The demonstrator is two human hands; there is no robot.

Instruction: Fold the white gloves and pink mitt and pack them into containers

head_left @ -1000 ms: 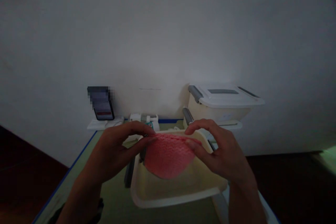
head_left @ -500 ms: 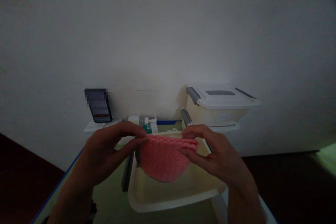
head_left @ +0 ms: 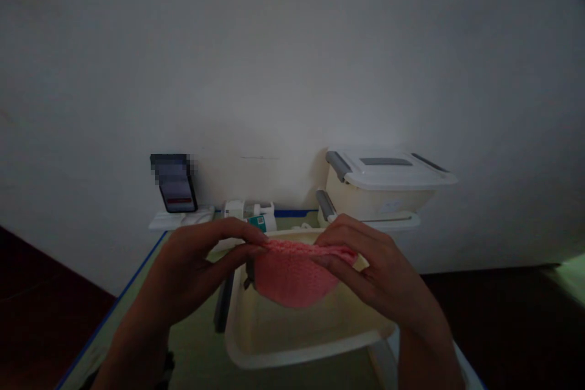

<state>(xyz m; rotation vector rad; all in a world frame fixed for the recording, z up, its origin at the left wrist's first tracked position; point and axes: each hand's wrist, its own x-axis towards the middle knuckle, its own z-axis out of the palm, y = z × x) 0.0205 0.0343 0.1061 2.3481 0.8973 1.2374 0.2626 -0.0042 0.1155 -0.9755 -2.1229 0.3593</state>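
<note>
A pink knitted piece (head_left: 297, 280), folded at its top edge, hangs between my two hands; whether it is a hat or a pouch I cannot tell. My left hand (head_left: 201, 268) pinches its upper left corner between thumb and fingers. On the other side, my right hand (head_left: 370, 268) grips the upper right part of the folded edge. Something small and dark shows at the knitted piece's left side, near my left fingertips. Below it lies an open cream plastic bin (head_left: 311, 356), whose inside is partly covered by the knit.
Against the wall at the right stand lidded storage boxes (head_left: 384, 198) with grey latches. A phone (head_left: 176, 186) leans on a white stand at the left. White bottles (head_left: 260, 219) lie behind the bin. Blue tape edges the green tabletop (head_left: 196, 347).
Both hands have shifted slightly right with the pink knitted piece. Its top edge is tilted more toward me, and my right fingers sit further along the fold.
</note>
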